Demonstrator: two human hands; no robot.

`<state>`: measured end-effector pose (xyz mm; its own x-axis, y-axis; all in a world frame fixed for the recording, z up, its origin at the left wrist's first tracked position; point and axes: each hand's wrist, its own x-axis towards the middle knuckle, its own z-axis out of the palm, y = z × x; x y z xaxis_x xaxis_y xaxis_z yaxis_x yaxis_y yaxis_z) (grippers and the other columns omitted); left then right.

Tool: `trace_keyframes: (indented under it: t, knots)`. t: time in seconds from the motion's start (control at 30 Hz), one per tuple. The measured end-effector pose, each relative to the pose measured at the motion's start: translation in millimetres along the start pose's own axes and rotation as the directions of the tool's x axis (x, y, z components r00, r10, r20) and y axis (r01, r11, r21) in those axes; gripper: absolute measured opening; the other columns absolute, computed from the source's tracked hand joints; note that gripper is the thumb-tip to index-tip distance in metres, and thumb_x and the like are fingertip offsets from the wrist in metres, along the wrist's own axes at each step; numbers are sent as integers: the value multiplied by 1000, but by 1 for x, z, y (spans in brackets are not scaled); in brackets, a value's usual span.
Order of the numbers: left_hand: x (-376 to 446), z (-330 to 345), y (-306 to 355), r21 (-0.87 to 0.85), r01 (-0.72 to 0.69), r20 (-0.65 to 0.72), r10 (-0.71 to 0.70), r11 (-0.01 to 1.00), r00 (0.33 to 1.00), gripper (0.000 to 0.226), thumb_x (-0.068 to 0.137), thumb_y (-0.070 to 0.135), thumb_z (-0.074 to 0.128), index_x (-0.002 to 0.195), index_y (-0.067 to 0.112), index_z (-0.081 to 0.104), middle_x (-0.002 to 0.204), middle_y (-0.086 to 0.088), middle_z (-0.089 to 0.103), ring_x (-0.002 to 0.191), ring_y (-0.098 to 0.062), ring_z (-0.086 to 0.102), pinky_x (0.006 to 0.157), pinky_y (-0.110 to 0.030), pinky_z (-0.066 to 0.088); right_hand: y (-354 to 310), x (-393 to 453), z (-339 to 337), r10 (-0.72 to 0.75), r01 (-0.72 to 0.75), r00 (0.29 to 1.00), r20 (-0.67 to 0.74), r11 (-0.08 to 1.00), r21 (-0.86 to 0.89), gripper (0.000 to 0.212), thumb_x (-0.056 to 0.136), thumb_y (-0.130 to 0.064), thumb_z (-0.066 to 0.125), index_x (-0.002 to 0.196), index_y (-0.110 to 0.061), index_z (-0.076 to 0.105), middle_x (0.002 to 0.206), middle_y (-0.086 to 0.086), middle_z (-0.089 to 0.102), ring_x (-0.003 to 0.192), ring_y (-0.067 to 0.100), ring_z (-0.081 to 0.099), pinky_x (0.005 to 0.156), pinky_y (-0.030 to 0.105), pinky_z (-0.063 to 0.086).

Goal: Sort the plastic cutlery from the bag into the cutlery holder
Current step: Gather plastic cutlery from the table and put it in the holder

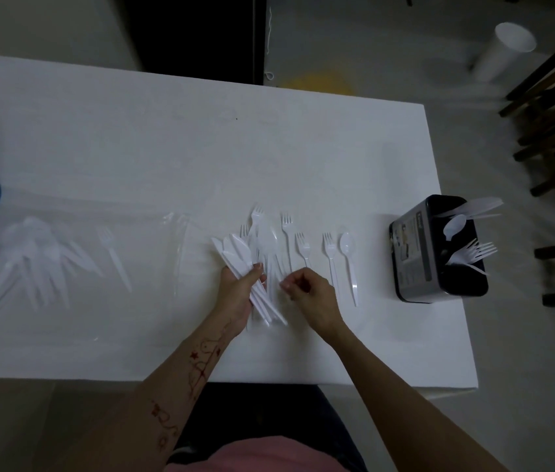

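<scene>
Left hand (pixel 239 294) fingers grip a knife bundle (pixel 235 253) (fanned); right hand (pixel 306 294) fingers pinched, holding unclear

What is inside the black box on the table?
The black box holds white spoons at its far end and forks in the middle. The nearest part looks dark; its bottom cannot be seen.

Dim, flat light; white table (pixel 133 148) looks grey. Edges bend and smear, worst at the right.
</scene>
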<state>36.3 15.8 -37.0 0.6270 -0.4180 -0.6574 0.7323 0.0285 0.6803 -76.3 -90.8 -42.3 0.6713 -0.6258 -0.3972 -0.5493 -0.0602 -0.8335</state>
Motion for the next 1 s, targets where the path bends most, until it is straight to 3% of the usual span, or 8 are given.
trace_keyframes:
  t: [0.07,0.13,0.23,0.33,0.57,0.73,0.87,1.0]
  knots:
    - [0,2,1,-26,-20,42,21,999,999,26,86,8,67,112,5,62,99,-12,70,89,-26,68,79,-38,56,-5,-2,1,-45,42,991,123,999,24,3,90,-16,68,87,-18,68,80,-6,69,75,7,64,75,21,55]
    - [0,4,1,-6,-28,37,29,1000,999,26,87,8,66,112,5,61,99,-11,68,87,-24,67,73,-36,57,-6,-2,3,-46,44,986,162,999,11,2,88,-18,71,86,-17,70,80,-4,70,75,10,66,76,24,56]
    - [3,3,2,41,-21,-49,23,999,999,34,90,8,62,123,2,52,105,-9,64,86,-19,65,63,-27,55,-2,1,9,7,-4,999,32,996,-86,13,89,-29,70,86,-18,65,80,-3,68,74,15,65,73,26,55]
    - [4,-1,2,81,-13,-81,20,997,996,40,91,9,62,127,1,48,106,-7,63,86,-18,64,62,-24,53,5,3,12,47,-86,993,-108,913,-398,23,89,-36,68,92,-17,56,85,-2,61,75,14,60,66,23,46]
    - [1,-5,0,78,-4,-79,10,997,997,29,88,3,63,115,6,54,89,-5,63,76,-17,62,61,-23,53,7,7,11,53,-105,993,-110,827,-553,17,100,-23,51,104,-8,58,98,7,63,77,14,54,70,24,43]
    - [1,-3,1,37,22,-75,-19,999,997,23,86,2,65,106,10,57,87,-6,64,73,-17,62,59,-24,55,4,2,1,-53,7,992,-113,927,-374,13,99,-25,54,98,-12,53,84,1,62,69,13,58,66,24,48]
    - [2,2,4,-3,0,-44,0,1000,999,30,84,9,69,113,9,61,96,-9,68,86,-24,65,68,-32,55,1,-6,0,-236,239,971,41,950,-202,12,96,-22,60,91,-12,56,81,1,67,73,15,65,70,28,56]
    - [3,3,5,5,-18,-43,18,1000,999,45,81,14,73,122,3,57,103,-12,67,91,-23,67,74,-36,57,-4,-10,4,-291,329,938,186,918,-222,13,93,-24,63,88,-12,63,81,-2,68,73,10,62,71,25,54]
